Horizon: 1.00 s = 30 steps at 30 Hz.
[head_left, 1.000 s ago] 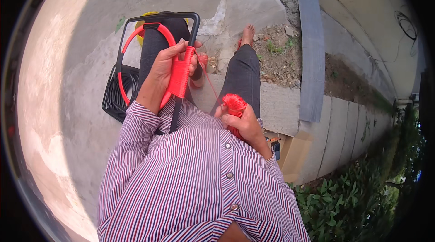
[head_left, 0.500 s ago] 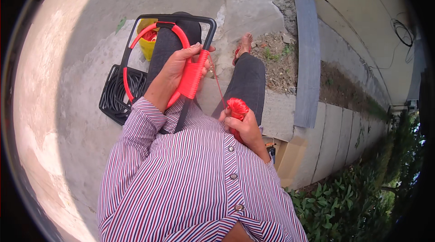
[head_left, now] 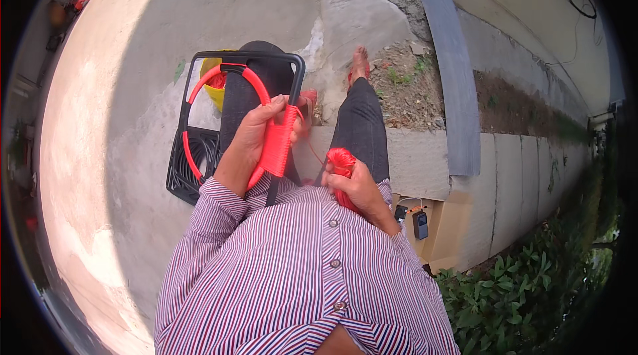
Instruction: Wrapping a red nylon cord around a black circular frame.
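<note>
My left hand [head_left: 252, 130] is closed round the side of a black rectangular frame [head_left: 247, 55] and a red-and-black ring [head_left: 187, 149] set inside it. Flat red cord is wound in close rows over this side, making a red wrapped band [head_left: 276, 149] beside my palm. In my right hand [head_left: 361, 189], near my belly, is a hank of shiny red cord [head_left: 341, 158], its looped top showing above the fingers. A single thin strand runs between the hank and the band. The frame stands tilted over my left thigh.
A yellow container [head_left: 214, 97] with red material inside stands beyond the ring. At left lies a black frame strung with black cord [head_left: 183, 176]. A cardboard box [head_left: 455, 222] at right holds a small dark device [head_left: 420, 225]. A grey board [head_left: 453, 89] and leafy plants [head_left: 498, 295] lie further right.
The view has shifted, so more of the cardboard box shows. In the picture, the frame and my left hand sit lower. Both hands keep their holds.
</note>
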Each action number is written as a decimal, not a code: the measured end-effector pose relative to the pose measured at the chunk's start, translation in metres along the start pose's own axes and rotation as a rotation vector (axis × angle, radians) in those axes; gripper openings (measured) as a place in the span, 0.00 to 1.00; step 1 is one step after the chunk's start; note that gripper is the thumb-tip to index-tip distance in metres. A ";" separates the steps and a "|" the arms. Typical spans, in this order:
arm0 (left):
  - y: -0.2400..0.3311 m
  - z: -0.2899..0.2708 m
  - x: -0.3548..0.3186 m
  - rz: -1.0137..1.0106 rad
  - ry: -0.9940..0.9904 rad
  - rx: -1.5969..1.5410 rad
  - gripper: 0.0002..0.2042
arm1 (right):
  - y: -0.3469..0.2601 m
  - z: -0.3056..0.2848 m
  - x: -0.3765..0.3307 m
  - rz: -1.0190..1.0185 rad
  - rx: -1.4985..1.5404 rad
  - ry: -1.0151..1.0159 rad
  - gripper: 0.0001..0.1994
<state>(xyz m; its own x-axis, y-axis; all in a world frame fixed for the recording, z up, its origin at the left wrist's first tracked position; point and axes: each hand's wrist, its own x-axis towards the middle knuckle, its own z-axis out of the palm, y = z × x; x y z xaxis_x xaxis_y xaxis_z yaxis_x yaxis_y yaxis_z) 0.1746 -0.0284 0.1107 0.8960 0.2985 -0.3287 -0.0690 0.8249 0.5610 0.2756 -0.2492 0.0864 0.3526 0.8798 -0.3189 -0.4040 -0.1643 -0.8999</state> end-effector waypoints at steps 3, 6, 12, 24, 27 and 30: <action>0.000 0.005 0.004 -0.038 -0.016 -0.019 0.21 | 0.001 0.000 -0.002 0.013 0.016 0.021 0.13; -0.002 0.001 0.011 -0.087 -0.030 -0.037 0.21 | -0.001 0.001 -0.004 0.021 0.027 0.039 0.13; -0.003 -0.024 0.025 -0.031 -0.063 -0.120 0.20 | -0.002 0.005 -0.009 -0.014 0.019 0.081 0.13; -0.014 0.010 0.013 -0.127 -0.020 -0.057 0.20 | 0.003 -0.004 -0.002 0.023 0.079 0.103 0.11; -0.010 0.009 0.006 -0.085 -0.013 -0.033 0.21 | 0.004 -0.006 -0.001 0.028 0.092 0.100 0.10; -0.009 0.003 0.003 -0.030 -0.027 0.007 0.21 | 0.006 -0.010 0.001 0.030 0.132 0.105 0.10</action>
<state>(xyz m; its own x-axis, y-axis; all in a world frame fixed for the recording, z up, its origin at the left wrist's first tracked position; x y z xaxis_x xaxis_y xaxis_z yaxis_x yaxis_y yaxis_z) 0.1791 -0.0360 0.1072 0.9091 0.2605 -0.3252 -0.0388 0.8300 0.5564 0.2818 -0.2536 0.0780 0.4220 0.8230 -0.3803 -0.5207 -0.1233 -0.8448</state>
